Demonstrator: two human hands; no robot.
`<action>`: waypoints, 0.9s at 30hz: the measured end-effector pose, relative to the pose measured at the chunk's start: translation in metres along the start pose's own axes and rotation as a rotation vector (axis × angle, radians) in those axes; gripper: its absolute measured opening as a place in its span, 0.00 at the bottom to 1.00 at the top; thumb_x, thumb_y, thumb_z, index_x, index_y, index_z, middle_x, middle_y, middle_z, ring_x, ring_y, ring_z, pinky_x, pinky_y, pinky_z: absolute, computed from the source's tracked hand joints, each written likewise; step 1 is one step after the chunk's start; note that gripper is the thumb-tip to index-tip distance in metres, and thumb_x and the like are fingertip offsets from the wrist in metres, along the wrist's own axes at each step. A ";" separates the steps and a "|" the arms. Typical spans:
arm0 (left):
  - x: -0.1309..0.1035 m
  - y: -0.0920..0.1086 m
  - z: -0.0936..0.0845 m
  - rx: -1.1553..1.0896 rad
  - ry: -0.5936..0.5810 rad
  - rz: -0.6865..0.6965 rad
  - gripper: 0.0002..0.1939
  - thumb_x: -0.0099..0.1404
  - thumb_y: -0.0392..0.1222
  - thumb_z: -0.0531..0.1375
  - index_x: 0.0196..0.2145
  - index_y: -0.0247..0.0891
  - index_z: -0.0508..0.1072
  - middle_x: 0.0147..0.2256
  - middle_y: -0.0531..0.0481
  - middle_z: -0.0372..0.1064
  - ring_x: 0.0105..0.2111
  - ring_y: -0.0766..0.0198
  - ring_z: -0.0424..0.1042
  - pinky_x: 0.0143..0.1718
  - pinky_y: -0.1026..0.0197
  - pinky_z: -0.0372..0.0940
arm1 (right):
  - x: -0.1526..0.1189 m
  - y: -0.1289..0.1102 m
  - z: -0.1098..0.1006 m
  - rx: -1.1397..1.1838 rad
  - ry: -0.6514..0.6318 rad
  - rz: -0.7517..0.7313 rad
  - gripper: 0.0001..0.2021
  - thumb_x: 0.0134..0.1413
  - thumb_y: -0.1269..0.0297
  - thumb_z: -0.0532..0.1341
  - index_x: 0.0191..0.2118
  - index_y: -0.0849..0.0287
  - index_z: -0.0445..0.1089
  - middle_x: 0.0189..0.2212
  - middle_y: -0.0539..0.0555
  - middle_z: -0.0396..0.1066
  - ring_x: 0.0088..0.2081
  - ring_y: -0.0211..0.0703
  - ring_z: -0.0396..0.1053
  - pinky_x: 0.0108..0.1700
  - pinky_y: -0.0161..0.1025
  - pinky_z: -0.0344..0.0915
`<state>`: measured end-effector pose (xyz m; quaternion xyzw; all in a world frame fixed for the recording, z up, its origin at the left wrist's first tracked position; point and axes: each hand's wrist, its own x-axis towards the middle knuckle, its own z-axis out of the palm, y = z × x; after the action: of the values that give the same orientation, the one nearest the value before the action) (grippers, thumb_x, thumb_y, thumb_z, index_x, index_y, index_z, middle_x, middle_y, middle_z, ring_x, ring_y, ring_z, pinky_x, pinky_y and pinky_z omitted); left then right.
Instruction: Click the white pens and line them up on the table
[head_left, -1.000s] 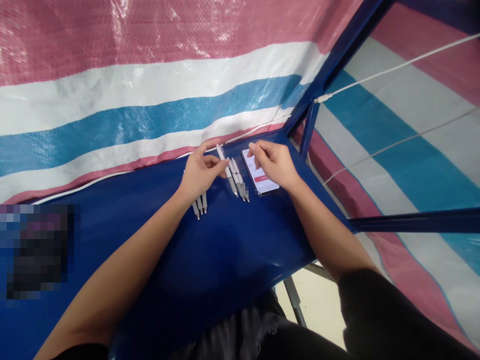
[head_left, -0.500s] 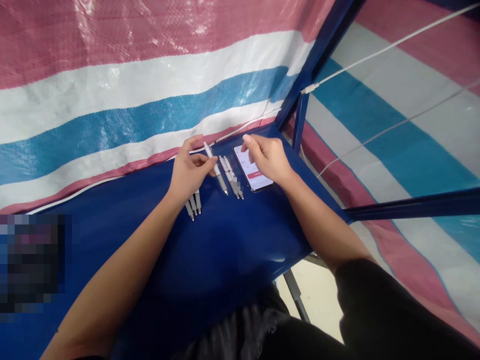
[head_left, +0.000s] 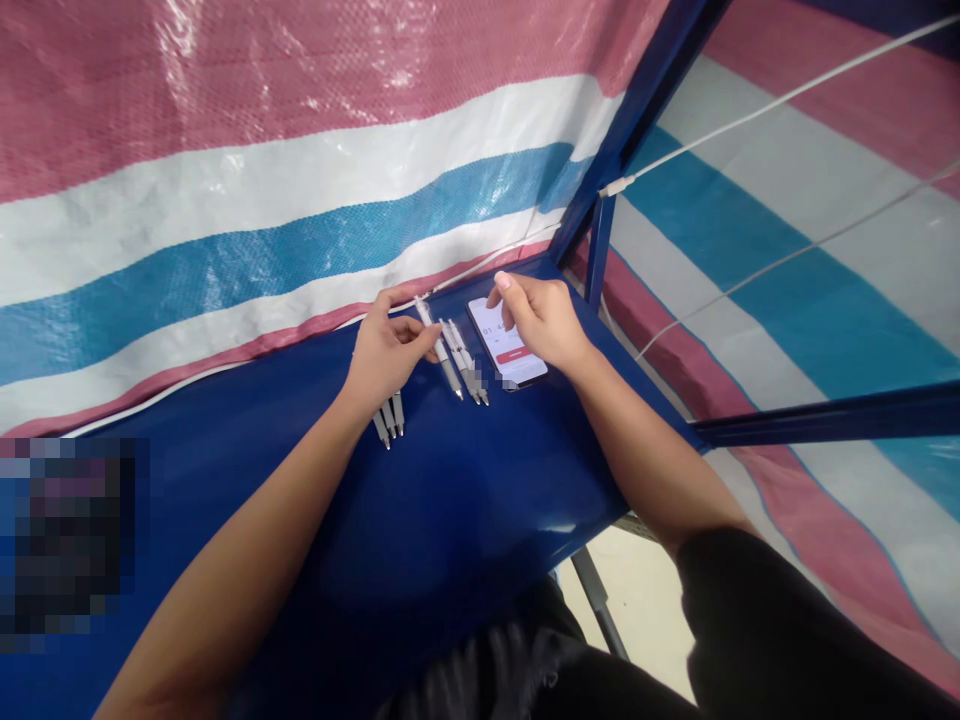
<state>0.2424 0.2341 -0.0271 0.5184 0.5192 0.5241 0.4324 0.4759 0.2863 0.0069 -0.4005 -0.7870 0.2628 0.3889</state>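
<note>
A white and grey pen [head_left: 451, 376] lies slanted, with the thumb and fingers of my left hand [head_left: 386, 355] closed at its upper part. Just to its right, two similar pens [head_left: 466, 368] lie side by side. Several more pens [head_left: 388, 420] poke out from under my left wrist, their upper ends hidden by the hand. My right hand [head_left: 544, 315] hovers over the upper part of a smartphone [head_left: 523, 368], its fingers curled in and no object showing in them. Large digits and a red button show on the lit screen.
The blue table [head_left: 450, 490] meets a striped plastic sheet [head_left: 300, 230] at the back. A white cable [head_left: 187, 375] runs along that edge. Blue frame posts [head_left: 604, 240] stand at the right, with another white cable [head_left: 750, 115] strung across. A blurred dark patch [head_left: 75, 540] is at the left.
The whole view has shifted slightly downward. My left hand and its pen are a little nearer the two pens on the right. The right hand stays over the phone.
</note>
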 end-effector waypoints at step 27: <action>0.007 -0.006 0.005 0.179 -0.008 -0.027 0.23 0.59 0.36 0.71 0.49 0.43 0.69 0.22 0.62 0.72 0.20 0.62 0.77 0.26 0.61 0.69 | -0.001 0.002 0.000 -0.034 -0.134 -0.039 0.39 0.75 0.29 0.43 0.32 0.57 0.74 0.22 0.51 0.70 0.26 0.41 0.68 0.38 0.41 0.62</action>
<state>0.2458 0.2422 -0.0326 0.5500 0.5693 0.4676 0.3933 0.4773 0.2871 0.0048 -0.3731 -0.8232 0.2680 0.3337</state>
